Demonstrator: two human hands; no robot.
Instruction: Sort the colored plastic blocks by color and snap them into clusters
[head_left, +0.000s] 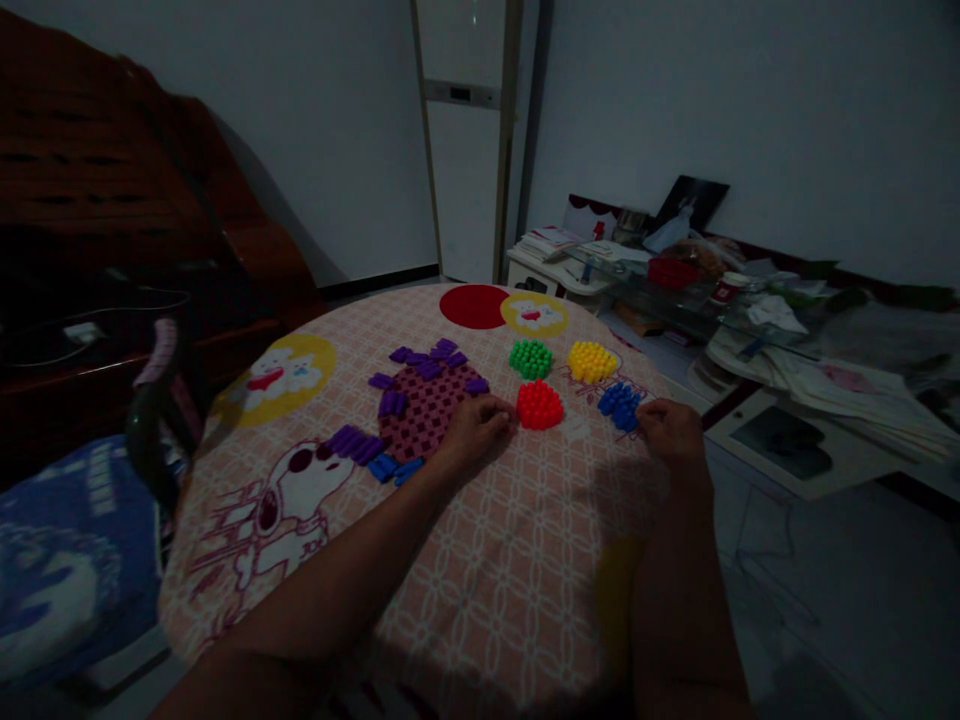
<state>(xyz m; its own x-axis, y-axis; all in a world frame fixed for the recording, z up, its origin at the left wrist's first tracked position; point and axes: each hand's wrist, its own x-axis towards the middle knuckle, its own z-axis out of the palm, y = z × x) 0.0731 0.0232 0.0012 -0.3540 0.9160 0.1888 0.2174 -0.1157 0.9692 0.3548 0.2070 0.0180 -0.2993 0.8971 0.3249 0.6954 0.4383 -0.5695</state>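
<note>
My left hand (480,425) rests over the table just left of a tight cluster of red round-topped pegs (539,405), its fingers curled together. Whatever it may hold is hidden. My right hand (670,428) is closed in a pinch at the right edge of a looser group of blue pegs (619,402); I cannot make out anything between the fingertips. Beyond the red cluster stand green pegs (531,358) and yellow pegs (592,361). Purple stick-like pieces (355,444) and a few blue stick-like pieces (393,469) lie left of my left hand.
A patterned tablecloth (480,560) covers the round table, with a dark red checkered circle (420,405) under several purple pieces. A chair (150,400) stands at the left, beside a wooden bench (112,200). Cluttered glass shelving (675,290) runs along the right wall.
</note>
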